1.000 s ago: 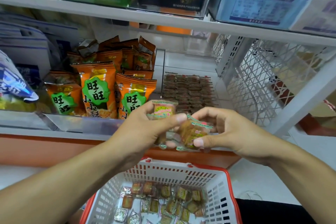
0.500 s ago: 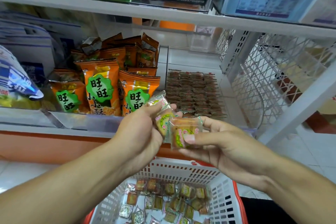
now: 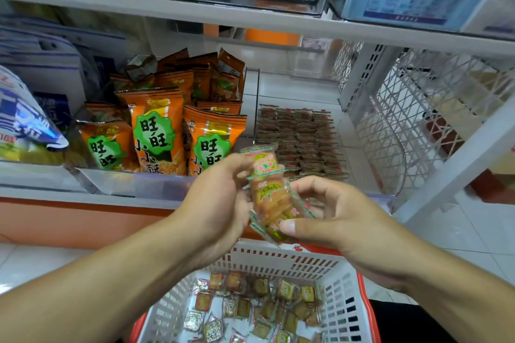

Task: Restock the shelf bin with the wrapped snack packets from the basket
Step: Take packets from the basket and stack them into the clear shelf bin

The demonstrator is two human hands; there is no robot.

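Observation:
Both hands meet in front of the shelf over a small stack of wrapped snack packets (image 3: 271, 198), clear wrappers with green and pink labels. My left hand (image 3: 220, 198) grips the stack from the left, with one packet sticking up at the top. My right hand (image 3: 331, 214) pinches the stack from the right, thumb on its lower end. Behind them, the clear shelf bin (image 3: 362, 153) holds neat rows of the same packets (image 3: 298, 136). Below, a white basket with a red rim (image 3: 278, 256) holds several loose packets (image 3: 259, 309).
Orange snack bags (image 3: 156, 131) fill the bin to the left, and blue-white bags (image 3: 25, 120) lie further left. A white wire-mesh divider (image 3: 390, 120) and a shelf post (image 3: 457, 164) close off the right. Boxes sit on the shelf above (image 3: 250, 17).
The two hands have brought their packets together into one stack, and the right hand has shifted from holding a single packet flat to pinching the stack's lower end.

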